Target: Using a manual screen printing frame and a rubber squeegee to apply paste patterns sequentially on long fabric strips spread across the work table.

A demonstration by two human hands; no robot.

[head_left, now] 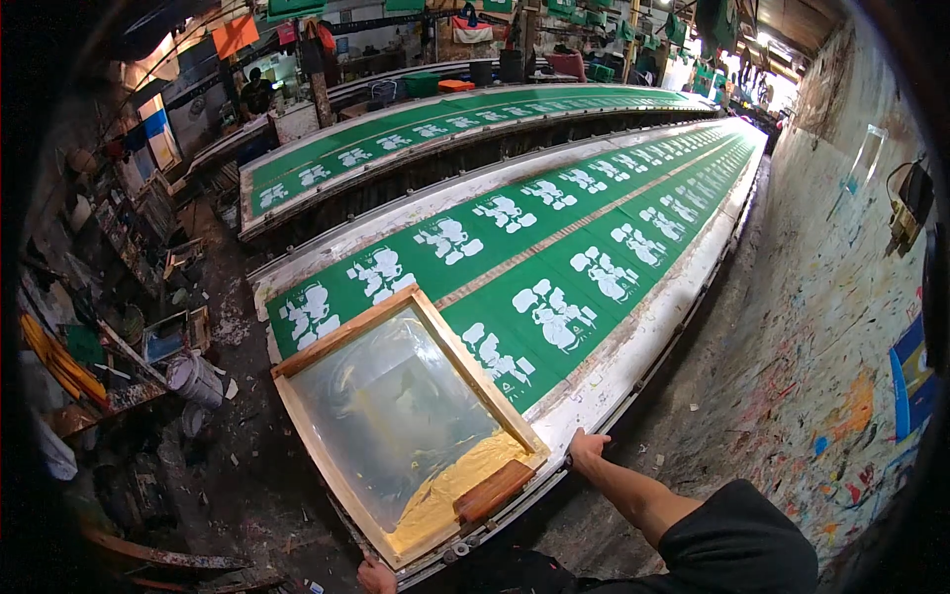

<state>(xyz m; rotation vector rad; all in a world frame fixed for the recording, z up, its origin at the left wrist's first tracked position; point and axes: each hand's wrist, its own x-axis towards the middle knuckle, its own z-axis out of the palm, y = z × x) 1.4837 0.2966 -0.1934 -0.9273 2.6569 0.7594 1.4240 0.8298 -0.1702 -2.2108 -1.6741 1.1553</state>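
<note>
A wooden-framed printing screen [346, 334] lies on the near end of a long printing table [584, 396]. Yellow ink [450, 485] is pooled along the screen's near right side, and a brown wooden squeegee [492, 491] rests in it. My right hand [588, 445] is closed over the table's right edge, just beyond the screen's right corner. At the lower edge of the picture, my left hand [376, 575] curls beside the screen's near corner; whether it grips the frame or the table rim is unclear. Green fabric [584, 302] with rows of white prints covers the table beyond the screen.
A second long table [327, 147] with printed green fabric runs behind on the left. A paint-splashed wall [826, 327] rises on the right. On the left floor stand a dirty white bucket [196, 379] and clutter. Green cloths [676, 30] hang at the back.
</note>
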